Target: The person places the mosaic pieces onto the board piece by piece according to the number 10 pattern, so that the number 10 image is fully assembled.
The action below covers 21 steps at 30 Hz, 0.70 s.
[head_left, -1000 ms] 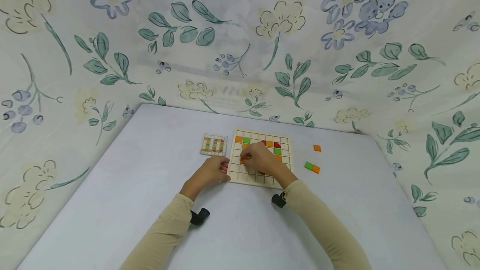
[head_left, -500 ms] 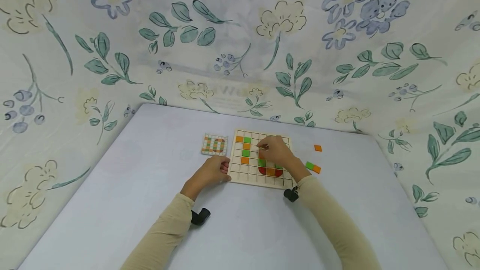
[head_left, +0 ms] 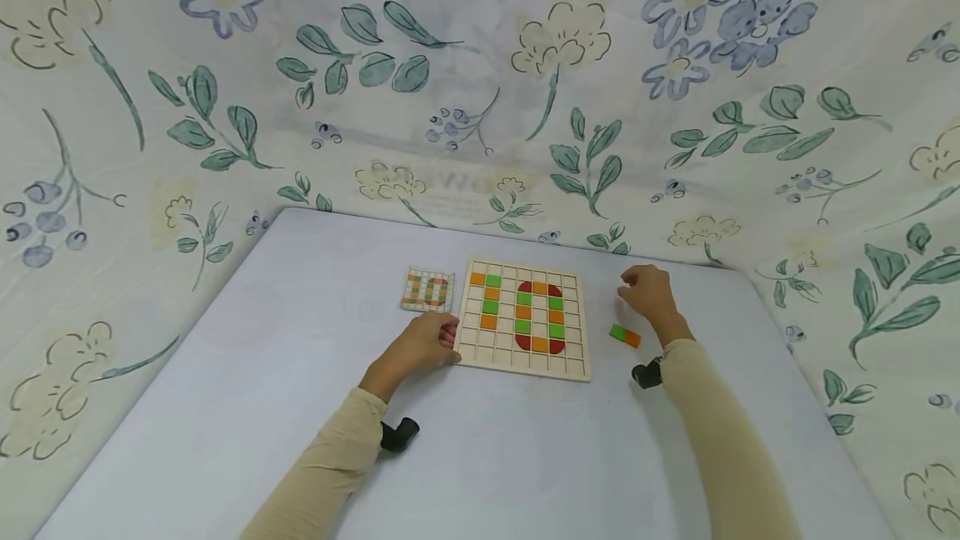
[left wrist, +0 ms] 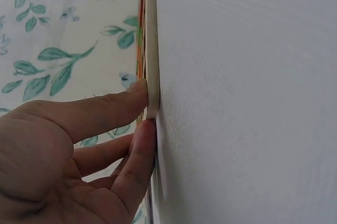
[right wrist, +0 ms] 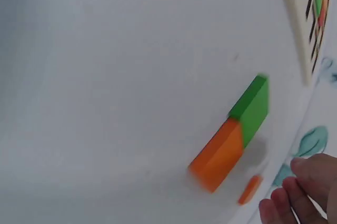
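The wooden grid board (head_left: 472, 348) lies on the table with green, orange and dark red tiles in a "10" shape. At its near left corner my left hand (head_left: 426, 342) pinches the edge between thumb and fingers, as the left wrist view also shows. To the right of the board, my right hand (head_left: 651, 294) hovers with loosely bent fingers over a lone orange tile (right wrist: 250, 189). That tile is hidden in the head view. In the right wrist view the fingers are apart from it. A green tile (head_left: 618, 332) and another orange tile (head_left: 632, 339) lie touching nearby.
A small pattern card (head_left: 427, 290) with a coloured grid lies just left of the board. The white table (head_left: 480, 448) reaches back to a flowered cloth backdrop (head_left: 480, 107). A black wrist camera (head_left: 399, 435) sits at the left sleeve.
My right hand has moved from the board's left part across it to the right, over the lone orange tile. An orange tile now sits in the "1" column. My left hand stays at the corner.
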### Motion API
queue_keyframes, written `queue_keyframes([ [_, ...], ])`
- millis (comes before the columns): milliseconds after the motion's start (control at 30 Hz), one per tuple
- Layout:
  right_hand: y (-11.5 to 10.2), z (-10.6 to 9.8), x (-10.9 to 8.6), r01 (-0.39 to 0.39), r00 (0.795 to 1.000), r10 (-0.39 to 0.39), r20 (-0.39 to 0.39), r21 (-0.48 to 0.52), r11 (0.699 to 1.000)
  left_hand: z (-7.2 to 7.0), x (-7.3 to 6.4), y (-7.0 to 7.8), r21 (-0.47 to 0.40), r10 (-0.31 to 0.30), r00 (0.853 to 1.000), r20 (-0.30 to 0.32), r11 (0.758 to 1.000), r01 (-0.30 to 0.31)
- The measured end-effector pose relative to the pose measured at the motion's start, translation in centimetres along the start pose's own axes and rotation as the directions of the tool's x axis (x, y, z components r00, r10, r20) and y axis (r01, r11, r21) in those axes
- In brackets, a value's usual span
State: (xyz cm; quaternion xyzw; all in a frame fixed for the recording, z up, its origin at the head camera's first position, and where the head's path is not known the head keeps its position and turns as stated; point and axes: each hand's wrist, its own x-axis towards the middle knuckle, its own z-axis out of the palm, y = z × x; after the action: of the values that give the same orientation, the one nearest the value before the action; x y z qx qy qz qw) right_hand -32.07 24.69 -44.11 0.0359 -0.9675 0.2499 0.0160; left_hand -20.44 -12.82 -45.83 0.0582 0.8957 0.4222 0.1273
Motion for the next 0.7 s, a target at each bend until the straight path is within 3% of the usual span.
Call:
queue_keyframes([
  [200, 2.2, 0.2, -0.3, -0.106, 0.994, 0.107, -0.009, 0.022, 0.994, 0.0, 0.1, -0.1, -0.004, 0.001, 1.0, 0.003, 1.0, -0.001],
  [333, 2.3, 0.5, -0.2, -0.084, 0.996, 0.084, -0.021, 0.024, 0.996, 0.0, 0.1, -0.1, -0.001, -0.002, 1.0, -0.001, 1.0, 0.002],
  [467, 2.2, 0.5, 0.0, -0.055, 0.998, 0.054, 0.021, 0.032, 0.998, 0.0, 0.2, -0.2, 0.012, 0.001, 1.0, -0.002, 1.0, -0.001],
  [700, 2.5, 0.4, 0.1, -0.089, 0.992, 0.084, 0.094, 0.045, 0.995, 0.0, 0.3, -0.2, 0.015, -0.013, 1.0, 0.003, 1.0, 0.013],
])
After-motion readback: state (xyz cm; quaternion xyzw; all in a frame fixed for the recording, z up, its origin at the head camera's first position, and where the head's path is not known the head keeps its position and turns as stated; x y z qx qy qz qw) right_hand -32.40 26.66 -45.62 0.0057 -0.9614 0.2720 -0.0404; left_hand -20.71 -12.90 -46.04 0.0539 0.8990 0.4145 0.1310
